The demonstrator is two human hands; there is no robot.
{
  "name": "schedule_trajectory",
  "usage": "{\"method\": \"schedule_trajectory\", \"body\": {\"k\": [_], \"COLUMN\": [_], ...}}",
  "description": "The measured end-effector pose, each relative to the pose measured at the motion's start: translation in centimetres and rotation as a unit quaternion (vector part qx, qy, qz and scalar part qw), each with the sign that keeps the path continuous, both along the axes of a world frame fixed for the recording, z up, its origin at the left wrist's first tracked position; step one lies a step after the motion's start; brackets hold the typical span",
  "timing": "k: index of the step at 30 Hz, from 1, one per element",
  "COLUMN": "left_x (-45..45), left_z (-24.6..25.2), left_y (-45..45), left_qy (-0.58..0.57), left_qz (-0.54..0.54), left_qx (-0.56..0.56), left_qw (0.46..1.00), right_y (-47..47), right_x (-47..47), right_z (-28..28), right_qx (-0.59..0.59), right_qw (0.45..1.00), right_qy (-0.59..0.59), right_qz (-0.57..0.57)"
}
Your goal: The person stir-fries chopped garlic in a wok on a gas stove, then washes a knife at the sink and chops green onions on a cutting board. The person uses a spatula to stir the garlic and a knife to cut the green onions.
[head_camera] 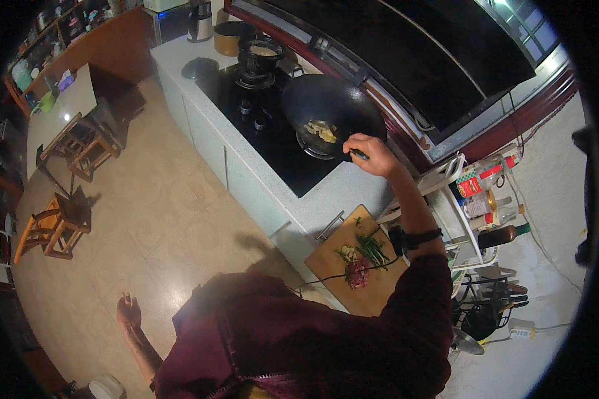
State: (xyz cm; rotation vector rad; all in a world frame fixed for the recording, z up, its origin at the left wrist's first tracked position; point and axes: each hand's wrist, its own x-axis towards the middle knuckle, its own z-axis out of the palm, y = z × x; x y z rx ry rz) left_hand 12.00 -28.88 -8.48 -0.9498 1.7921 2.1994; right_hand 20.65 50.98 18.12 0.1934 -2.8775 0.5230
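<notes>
My right hand (374, 153) is closed around the short dark handle (359, 154) of a black wok (324, 97). Yellowish cooked pieces, perhaps egg, (321, 130) lie low in the wok. Part of the gas burner (312, 149) shows past the wok's edge, and the pan looks tilted; whether it rests on the burner I cannot tell. Away from the counter, my left hand (129, 311) hangs over the floor, holding nothing, with fingers slightly apart. Nearer my body, a wooden cutting board (324, 267) carries chopped reddish meat (358, 273), cut greens (372, 249) and pale slices (348, 253).
On the rear burner stands a dark pot (259, 57), with a yellowish pot (227, 42) behind it. A range hood (429, 50) overhangs the stove. Bottles (499, 234) fill a white rack (466, 219) at right. Wooden chairs (62, 229) stand on the tiled floor to the left.
</notes>
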Motion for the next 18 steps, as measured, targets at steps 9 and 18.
{"method": "schedule_trajectory", "body": {"k": [9,18], "left_x": [-1.5,0.2], "left_z": [2.9,0.4], "left_y": [2.9,-1.0], "left_qy": [-0.007,0.005], "left_qz": [0.091,0.061], "left_qx": [0.147,0.060], "left_qw": [0.985,0.996], "right_y": [2.7,15.7], "right_x": [-0.8,5.3], "right_z": [-3.7,-3.2], "right_qx": [-0.096,-0.488], "right_qw": [0.984,0.755], "right_qy": [0.114,0.219], "right_qz": [-0.097,-0.378]}}
